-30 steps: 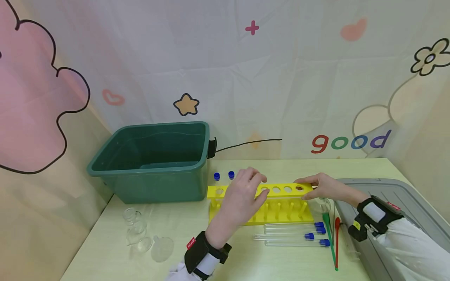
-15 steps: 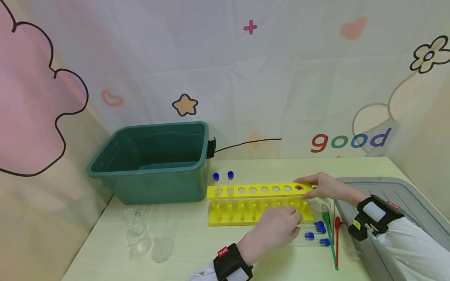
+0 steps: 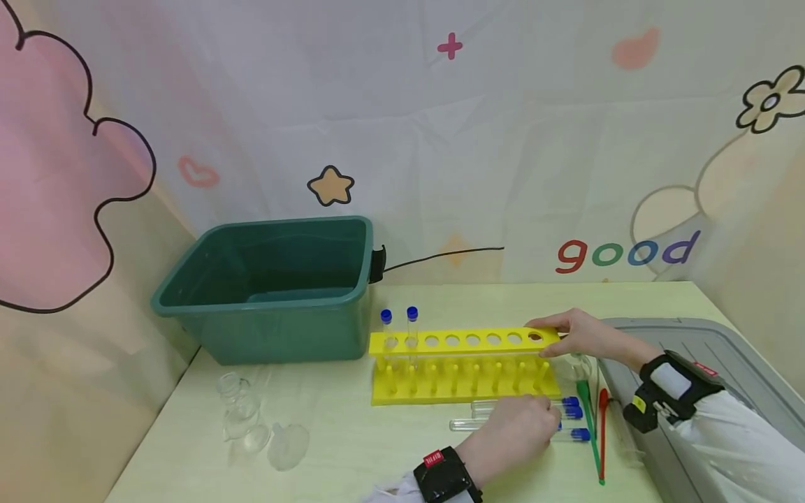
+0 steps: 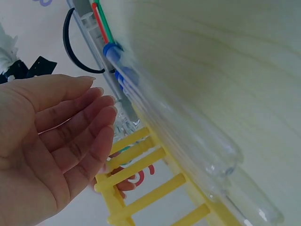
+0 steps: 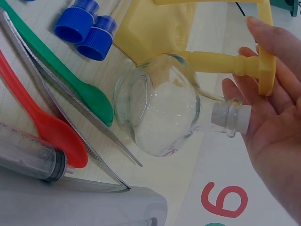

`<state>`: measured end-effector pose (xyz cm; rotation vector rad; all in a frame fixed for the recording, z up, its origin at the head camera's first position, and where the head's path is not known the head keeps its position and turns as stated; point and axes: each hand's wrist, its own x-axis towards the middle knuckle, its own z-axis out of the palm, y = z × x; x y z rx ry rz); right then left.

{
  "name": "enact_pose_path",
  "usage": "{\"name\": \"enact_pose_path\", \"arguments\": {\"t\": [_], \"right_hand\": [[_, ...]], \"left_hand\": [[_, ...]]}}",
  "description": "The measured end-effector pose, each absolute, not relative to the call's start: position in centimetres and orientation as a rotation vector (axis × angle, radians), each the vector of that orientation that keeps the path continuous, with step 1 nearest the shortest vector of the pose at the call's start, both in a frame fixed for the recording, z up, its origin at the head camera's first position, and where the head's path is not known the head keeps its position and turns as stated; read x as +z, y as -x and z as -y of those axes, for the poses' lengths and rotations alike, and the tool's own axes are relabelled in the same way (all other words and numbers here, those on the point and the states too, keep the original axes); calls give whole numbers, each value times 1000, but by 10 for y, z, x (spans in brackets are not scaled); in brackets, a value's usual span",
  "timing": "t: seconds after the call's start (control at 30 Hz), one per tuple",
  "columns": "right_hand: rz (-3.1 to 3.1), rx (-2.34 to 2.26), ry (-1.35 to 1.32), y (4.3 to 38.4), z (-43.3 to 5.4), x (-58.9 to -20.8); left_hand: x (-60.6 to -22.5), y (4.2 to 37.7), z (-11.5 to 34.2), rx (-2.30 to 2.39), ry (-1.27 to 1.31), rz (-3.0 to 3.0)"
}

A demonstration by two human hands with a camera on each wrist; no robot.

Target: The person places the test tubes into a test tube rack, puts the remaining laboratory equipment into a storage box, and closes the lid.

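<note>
My right hand (image 3: 581,334) grips the right end of the yellow test tube rack (image 3: 483,342), fingers and thumb on its top plate. Two test tubes (image 3: 411,327) with blue caps stand upright in its leftmost holes. In front of the rack, several capped test tubes (image 4: 174,117) lie side by side on the table, caps to the right. My left hand (image 3: 516,426) hovers over them, partly covering them in the head view. The left wrist view shows its fingers loosely curved with nothing between them, beside the tubes.
Right of the rack lie a stoppered round glass flask (image 5: 160,113), tweezers (image 5: 89,110), a green spoon (image 5: 91,96), a red spoon (image 5: 61,136) and a syringe (image 5: 28,153) beside a grey lid (image 3: 679,433). A green bin (image 3: 283,332) and clear glassware (image 3: 242,412) are at left.
My left hand has moved from above the rack down and right to the lying tubes, uncovering the rack's middle. My right hand has stayed on the rack's end.
</note>
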<state>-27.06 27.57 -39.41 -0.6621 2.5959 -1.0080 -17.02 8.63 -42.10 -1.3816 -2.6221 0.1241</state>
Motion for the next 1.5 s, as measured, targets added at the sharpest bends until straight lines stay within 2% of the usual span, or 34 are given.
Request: {"name": "enact_pose_path", "arguments": {"t": [0.6,1.13,1.5], "right_hand": [[-2569,-1040,687,273,-278,-398],[-2583,-1026,702,273,-279,-398],[-2597,-1023,711,272,-278,-398]], "left_hand": [[-433,168,-97,260,1320,2626],[-438,167,-98,197,1421,2671],[-436,159,-98,321,1389,2706]]}}
